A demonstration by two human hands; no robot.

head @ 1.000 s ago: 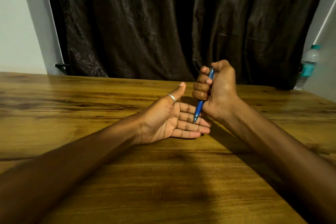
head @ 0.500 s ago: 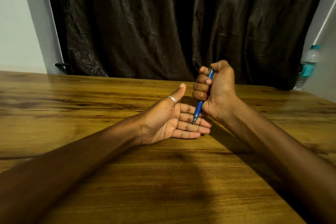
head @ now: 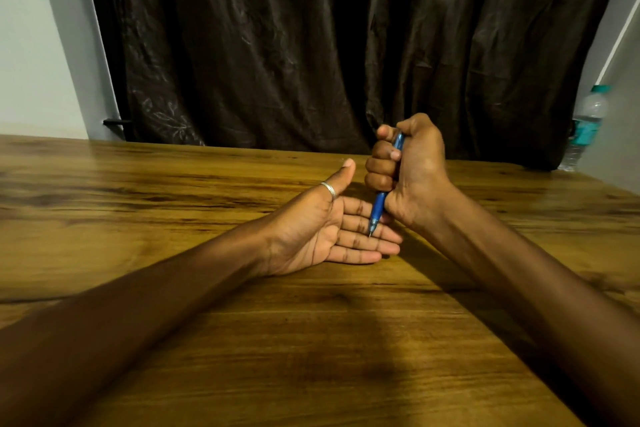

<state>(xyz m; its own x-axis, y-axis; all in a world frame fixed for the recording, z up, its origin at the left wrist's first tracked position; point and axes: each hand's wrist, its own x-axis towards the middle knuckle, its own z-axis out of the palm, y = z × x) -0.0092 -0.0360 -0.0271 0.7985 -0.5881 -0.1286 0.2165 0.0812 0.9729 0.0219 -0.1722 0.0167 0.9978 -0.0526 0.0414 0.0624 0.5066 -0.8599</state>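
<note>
My right hand (head: 412, 170) grips a blue pen (head: 378, 210) in a fist, thumb on top, with the pen upright and its tip pointing down. My left hand (head: 325, 232) lies palm up on the wooden table (head: 173, 201), fingers straight and thumb raised, a silver ring on the thumb. The pen's tip sits right at the fingers of my left hand; whether it touches them I cannot tell. Most of the pen's barrel is hidden inside the fist.
A dark curtain (head: 311, 45) hangs behind the table's far edge. A clear plastic water bottle (head: 585, 125) with a teal label stands at the far right by the wall. Both forearms stretch across the tabletop.
</note>
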